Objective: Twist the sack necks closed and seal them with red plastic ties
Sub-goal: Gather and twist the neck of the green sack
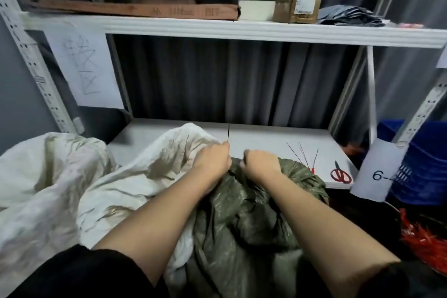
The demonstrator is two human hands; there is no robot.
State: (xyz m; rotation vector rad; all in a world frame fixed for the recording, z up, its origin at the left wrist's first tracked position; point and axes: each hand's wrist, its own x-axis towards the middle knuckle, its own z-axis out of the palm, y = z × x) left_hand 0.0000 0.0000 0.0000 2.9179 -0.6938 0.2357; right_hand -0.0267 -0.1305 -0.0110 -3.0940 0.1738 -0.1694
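Step in hand: cinching tie [228, 134] on green sack [244, 210] neck, near centre. Left hand [212, 161] pinches tie tail (pointing up); right hand [262, 164] grips bunched neck. Next: pull tail tight. Spare ties [302, 157] lie right.

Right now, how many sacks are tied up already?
None that I can see tied. Both hands, left hand and right hand, grip the green sack neck, a thin tie poking up. The white sack looks open; spare ties wait.
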